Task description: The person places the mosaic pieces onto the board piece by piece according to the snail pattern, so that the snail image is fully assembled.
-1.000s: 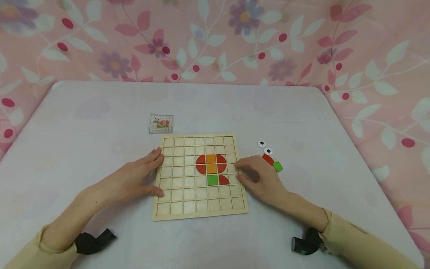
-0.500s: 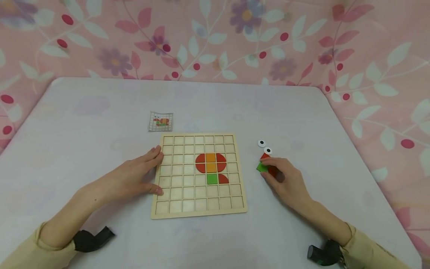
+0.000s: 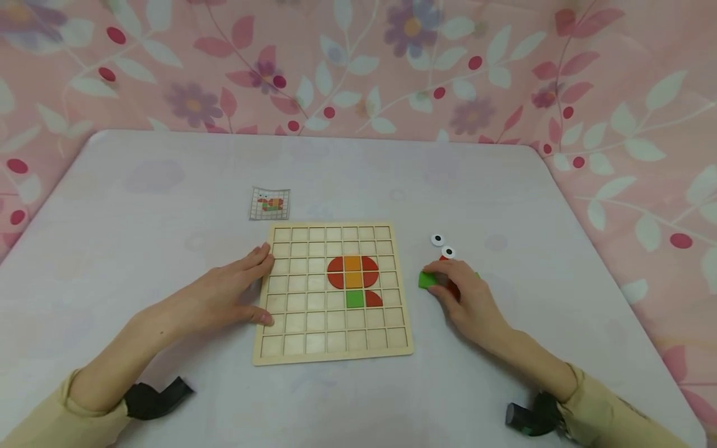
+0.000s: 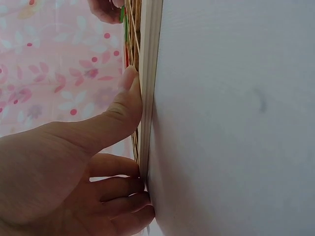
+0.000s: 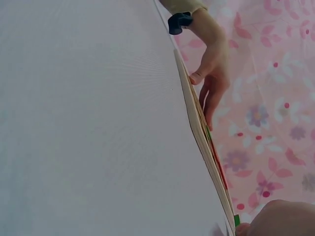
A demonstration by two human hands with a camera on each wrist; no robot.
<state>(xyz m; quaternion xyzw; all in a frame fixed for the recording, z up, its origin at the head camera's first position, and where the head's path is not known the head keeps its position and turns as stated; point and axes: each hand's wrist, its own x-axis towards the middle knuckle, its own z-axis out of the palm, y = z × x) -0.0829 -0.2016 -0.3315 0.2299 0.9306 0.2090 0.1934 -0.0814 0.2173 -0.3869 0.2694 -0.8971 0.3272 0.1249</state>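
Observation:
A wooden grid board (image 3: 313,342) lies on the table, with orange squares (image 3: 352,272), red quarter-round tiles (image 3: 335,274) and a green square (image 3: 355,299) set in its cells. My left hand (image 3: 218,292) rests at its left edge, fingers extended along the side and thumb over the rim, as the left wrist view also shows. To the right of the board, my right hand (image 3: 467,298) pinches a green square tile (image 3: 427,280) between thumb and forefinger. Red pieces and another bit of green are partly hidden behind that hand.
Two white eye discs (image 3: 437,240) lie just beyond my right hand. A small picture card (image 3: 269,204) with a printed tile figure on a grid lies behind the board's far left corner. Pink floral cloth (image 3: 358,68) hangs behind the white table (image 3: 168,180).
My right hand has left the board's right edge, reached right to the loose pieces and taken hold of a green square, now shifted slightly left. The left hand has stayed in place.

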